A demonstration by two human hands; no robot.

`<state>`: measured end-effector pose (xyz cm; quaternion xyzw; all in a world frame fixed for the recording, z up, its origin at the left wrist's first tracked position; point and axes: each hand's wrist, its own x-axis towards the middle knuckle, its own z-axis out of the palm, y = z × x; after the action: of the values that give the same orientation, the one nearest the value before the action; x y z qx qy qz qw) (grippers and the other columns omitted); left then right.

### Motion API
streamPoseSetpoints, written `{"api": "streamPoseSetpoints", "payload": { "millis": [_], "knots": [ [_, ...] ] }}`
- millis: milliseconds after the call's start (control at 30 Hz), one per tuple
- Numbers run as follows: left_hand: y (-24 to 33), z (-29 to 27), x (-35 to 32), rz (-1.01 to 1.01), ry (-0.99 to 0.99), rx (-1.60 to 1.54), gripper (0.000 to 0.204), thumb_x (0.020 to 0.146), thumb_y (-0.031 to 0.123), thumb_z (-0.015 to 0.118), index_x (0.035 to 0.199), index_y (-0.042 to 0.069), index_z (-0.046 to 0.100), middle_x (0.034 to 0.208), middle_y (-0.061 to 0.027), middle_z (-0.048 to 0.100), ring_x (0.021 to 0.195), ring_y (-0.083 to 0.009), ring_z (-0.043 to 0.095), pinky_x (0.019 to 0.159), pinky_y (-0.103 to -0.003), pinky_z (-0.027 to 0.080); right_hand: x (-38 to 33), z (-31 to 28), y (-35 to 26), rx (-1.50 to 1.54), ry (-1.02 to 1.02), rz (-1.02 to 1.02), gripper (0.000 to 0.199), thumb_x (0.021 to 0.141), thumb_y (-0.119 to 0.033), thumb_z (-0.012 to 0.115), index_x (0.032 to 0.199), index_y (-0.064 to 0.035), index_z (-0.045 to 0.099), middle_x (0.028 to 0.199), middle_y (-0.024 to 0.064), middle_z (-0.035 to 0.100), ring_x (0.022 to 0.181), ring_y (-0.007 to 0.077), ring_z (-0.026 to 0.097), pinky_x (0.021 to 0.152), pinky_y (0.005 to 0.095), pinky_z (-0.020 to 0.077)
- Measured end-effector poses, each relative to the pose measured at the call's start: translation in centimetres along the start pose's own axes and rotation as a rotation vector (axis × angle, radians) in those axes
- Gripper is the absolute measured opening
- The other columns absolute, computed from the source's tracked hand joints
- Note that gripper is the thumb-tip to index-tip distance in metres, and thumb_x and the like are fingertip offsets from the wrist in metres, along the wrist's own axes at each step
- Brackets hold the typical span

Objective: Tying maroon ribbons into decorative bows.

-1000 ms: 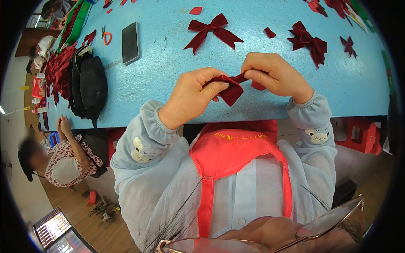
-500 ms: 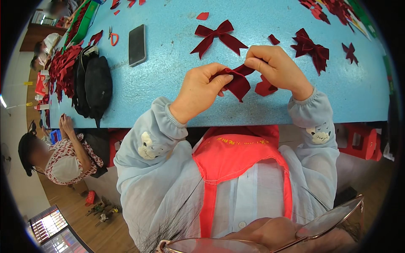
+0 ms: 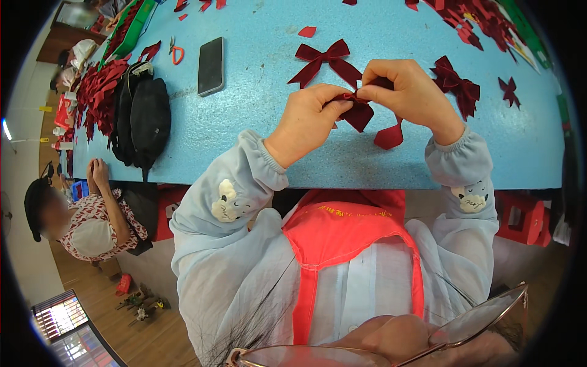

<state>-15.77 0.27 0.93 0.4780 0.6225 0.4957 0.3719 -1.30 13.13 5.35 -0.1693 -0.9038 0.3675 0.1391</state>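
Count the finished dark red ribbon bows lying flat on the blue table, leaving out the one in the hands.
3: one bow beyond the left hand, one bow right of the right hand, one small bow further right. Others may hide among the scraps at the table's edges.

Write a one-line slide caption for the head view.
Both hands, left hand and right hand, pinch a dark red ribbon bow above a blue table.
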Motion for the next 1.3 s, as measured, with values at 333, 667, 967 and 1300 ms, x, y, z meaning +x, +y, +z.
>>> {"api": "streamPoseSetpoints", "payload": {
  "millis": [333,667,967,1300],
  "knots": [
    [1.0,-0.1,-0.8,-0.051,-0.028,-0.110,0.021,0.083,0.014,0.060,0.096,-0.002,0.065,0.071,-0.0068,0.063,0.057,-0.0093,0.056,0.053,-0.023,0.047,-0.5,0.1,0.2,0.096,0.044,0.014,0.014,0.083,-0.012,0.061,0.077,0.0011,0.059,0.060,-0.0010,0.052,0.056,0.0040,0.041,0.049,0.0221,0.0342],
    [-1.6,-0.5,1.3,0.084,0.123,0.242,0.022,0.079,0.019,0.058,0.086,-0.001,0.064,0.070,-0.0122,0.064,0.059,-0.0173,0.060,0.056,-0.029,0.047,-1.2,1.8,-1.1,-0.089,0.094,-0.047,0.013,0.081,-0.012,0.064,0.078,0.0002,0.059,0.059,0.0049,0.053,0.051,0.0094,0.045,0.046,0.0255,0.0356],
    [0.2,0.5,1.3,0.096,0.106,0.034,0.017,0.080,0.014,0.060,0.089,-0.001,0.064,0.072,-0.0121,0.063,0.061,-0.0188,0.059,0.057,-0.029,0.047,-2.6,2.1,-2.6,-0.392,0.510,-0.193,0.009,0.080,-0.009,0.063,0.083,-0.0002,0.061,0.068,0.0092,0.061,0.056,0.0174,0.057,0.050,0.0295,0.0419],
    [1.4,1.7,0.4,0.148,0.005,-0.036,0.016,0.084,0.012,0.061,0.095,0.000,0.065,0.071,-0.0044,0.060,0.058,-0.0087,0.053,0.052,-0.024,0.043,-3.0,-1.8,0.7,-0.058,0.301,-0.024,0.012,0.084,-0.011,0.060,0.083,0.0006,0.060,0.062,0.0019,0.053,0.055,0.0065,0.043,0.048,0.0229,0.0339]
  ]
}}
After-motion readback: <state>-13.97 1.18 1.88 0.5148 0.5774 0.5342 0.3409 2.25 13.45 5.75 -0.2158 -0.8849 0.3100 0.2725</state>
